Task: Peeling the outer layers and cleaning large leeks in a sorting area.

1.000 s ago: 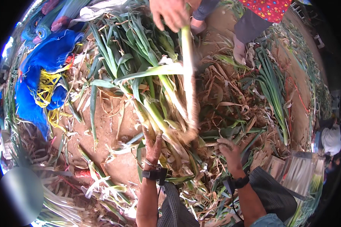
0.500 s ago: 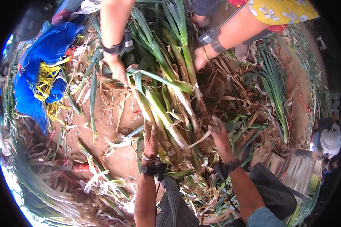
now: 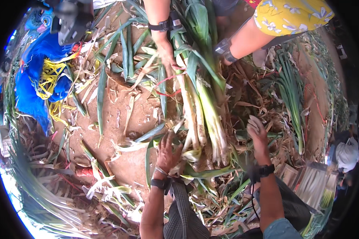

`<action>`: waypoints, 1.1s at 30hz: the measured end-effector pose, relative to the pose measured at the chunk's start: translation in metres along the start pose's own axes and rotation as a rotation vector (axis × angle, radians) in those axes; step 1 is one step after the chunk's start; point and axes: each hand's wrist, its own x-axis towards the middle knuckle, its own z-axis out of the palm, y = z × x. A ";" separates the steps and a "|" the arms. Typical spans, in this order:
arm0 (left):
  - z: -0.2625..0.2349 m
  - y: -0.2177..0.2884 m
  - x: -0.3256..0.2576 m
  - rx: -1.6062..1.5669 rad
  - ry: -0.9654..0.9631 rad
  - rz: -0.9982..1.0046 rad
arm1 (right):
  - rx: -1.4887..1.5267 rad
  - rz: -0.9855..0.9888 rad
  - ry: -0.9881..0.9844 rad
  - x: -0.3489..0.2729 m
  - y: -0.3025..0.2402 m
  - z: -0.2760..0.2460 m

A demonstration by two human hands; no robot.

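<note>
A bunch of thick leeks (image 3: 203, 107) lies on the ground in front of me, white ends toward me and green tops pointing away. My left hand (image 3: 168, 153) is open at the left of the white ends, fingers raised; whether it touches them I cannot tell. Off to the bunch's right, my right hand (image 3: 258, 137) is open with its fingers stretched out and holds nothing. Across from me, a co-worker's hand (image 3: 165, 53) presses by the stalks, next to a loop of red string (image 3: 167, 94). The co-worker's other hand is mostly hidden behind the leaves.
At far left lie a blue net (image 3: 32, 89) and yellow strapping (image 3: 50, 81). More leeks lie at the lower left (image 3: 48, 199) and in a bundle at right (image 3: 289, 93). Dry peelings (image 3: 247, 85) litter the soil. A wooden crate (image 3: 287, 175) stands at lower right.
The leeks have shifted to the right and lie closer together. My right hand has moved right, away from them. The co-worker's hand has moved right, and red string now shows beside the stalks.
</note>
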 end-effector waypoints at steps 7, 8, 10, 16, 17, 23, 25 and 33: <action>-0.017 0.043 -0.030 -0.233 -0.330 -0.170 | 0.087 0.517 0.259 -0.053 0.080 -0.040; -0.024 0.046 -0.032 -0.223 -0.327 -0.178 | 0.093 0.519 0.248 -0.060 0.097 -0.039; -0.030 0.061 -0.034 -0.104 -0.384 -0.152 | 0.227 0.561 0.227 -0.077 0.136 -0.041; -0.005 0.059 -0.038 -0.076 -0.283 -0.072 | -0.585 -0.086 -0.241 -0.077 0.189 -0.082; -0.002 0.061 -0.036 -0.148 -0.299 -0.101 | -0.387 0.004 -0.177 -0.071 0.176 -0.086; -0.013 0.080 -0.028 -0.334 -0.388 -0.140 | 0.372 0.133 -0.248 -0.064 0.066 -0.015; -0.005 0.086 -0.028 -0.538 -0.356 -0.090 | 0.229 0.072 -0.414 -0.048 0.011 0.031; -0.005 0.077 -0.043 -0.721 -0.424 -0.165 | 0.137 -0.560 -0.128 0.102 -0.153 0.139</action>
